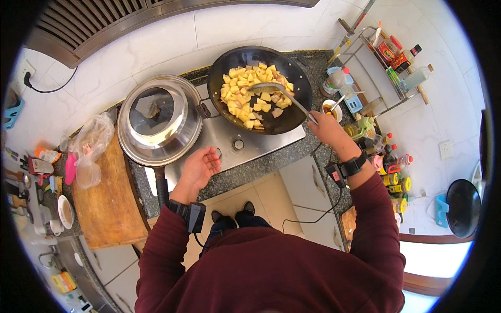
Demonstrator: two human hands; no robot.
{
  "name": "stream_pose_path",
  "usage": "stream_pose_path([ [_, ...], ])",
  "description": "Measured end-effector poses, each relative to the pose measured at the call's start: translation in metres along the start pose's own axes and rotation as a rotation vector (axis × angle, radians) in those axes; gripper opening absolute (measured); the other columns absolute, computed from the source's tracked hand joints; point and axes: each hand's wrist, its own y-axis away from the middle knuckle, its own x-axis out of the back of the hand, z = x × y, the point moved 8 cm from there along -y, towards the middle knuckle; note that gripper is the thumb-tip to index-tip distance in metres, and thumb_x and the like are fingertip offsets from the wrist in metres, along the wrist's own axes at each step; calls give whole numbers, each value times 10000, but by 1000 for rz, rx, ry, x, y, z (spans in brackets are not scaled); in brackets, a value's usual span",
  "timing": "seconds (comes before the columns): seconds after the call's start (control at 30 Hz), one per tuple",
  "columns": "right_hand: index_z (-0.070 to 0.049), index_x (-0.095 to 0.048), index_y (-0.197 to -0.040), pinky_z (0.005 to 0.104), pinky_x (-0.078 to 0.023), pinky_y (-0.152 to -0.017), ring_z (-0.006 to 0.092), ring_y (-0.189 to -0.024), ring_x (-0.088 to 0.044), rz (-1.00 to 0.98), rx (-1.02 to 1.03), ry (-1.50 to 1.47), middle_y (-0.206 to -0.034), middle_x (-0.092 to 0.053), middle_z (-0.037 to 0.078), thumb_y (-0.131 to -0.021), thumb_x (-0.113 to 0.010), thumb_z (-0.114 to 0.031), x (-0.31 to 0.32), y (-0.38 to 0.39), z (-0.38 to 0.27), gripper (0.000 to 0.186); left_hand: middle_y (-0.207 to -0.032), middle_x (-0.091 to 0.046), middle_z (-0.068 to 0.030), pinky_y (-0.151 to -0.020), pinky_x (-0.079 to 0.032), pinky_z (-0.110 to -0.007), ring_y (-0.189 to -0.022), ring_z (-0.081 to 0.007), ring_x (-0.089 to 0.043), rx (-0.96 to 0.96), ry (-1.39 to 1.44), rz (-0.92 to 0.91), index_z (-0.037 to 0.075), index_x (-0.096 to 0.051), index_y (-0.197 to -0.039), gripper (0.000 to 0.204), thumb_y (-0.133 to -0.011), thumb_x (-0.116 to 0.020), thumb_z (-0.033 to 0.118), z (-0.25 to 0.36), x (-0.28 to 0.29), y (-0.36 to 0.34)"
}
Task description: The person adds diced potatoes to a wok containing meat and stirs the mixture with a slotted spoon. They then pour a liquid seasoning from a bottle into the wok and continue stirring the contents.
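My right hand is closed around the handle of a metal wok spatula. Its head rests among diced yellow potatoes mixed with small pinkish pieces, perhaps meat. They lie in a black wok on the right side of the steel gas stove. My left hand hovers over the stove's front edge near a knob, fingers loosely bent and nothing in them. To its left, a second pan with a domed steel lid covers the left burner, its dark handle pointing toward me.
A wooden cutting board lies at the left with a plastic bag. Right of the wok stand a small white bowl with a spoon, several sauce bottles and a wire rack. Above is a range hood.
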Motion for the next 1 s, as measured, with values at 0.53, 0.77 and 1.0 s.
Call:
stream_pose_path([
  [0.53,-63,-433,-681,247,-315,-298,91,-340,-405,-376,-486,-1039,-517,-449,24,-860,-480,-226,-80,-36,38,247,-730,-565,-37,-644,-445,-315,-692,-177,-546,10,-3,-2,62,-557,-859,224,-852,-500,278,-7,8,0],
  [0.77,0,-544,-976,381,-434,-577,325,-643,-577,-68,128,-125,-696,-585,186,-787,-549,-189,43,30,-25,267,-732,-565,-40,-640,-444,-315,-689,-182,-542,17,19,-32,62,-557,-857,238,-857,-487,289,-4,0,-2],
  [1.0,-26,-536,-1030,417,-438,-673,386,-784,-551,-220,28,37,-807,-580,226,-764,-562,-167,78,77,-39,302,-727,-557,-31,-637,-442,-320,-683,-177,-536,-94,72,22,64,-555,-857,222,-852,-486,276,9,11,11],
])
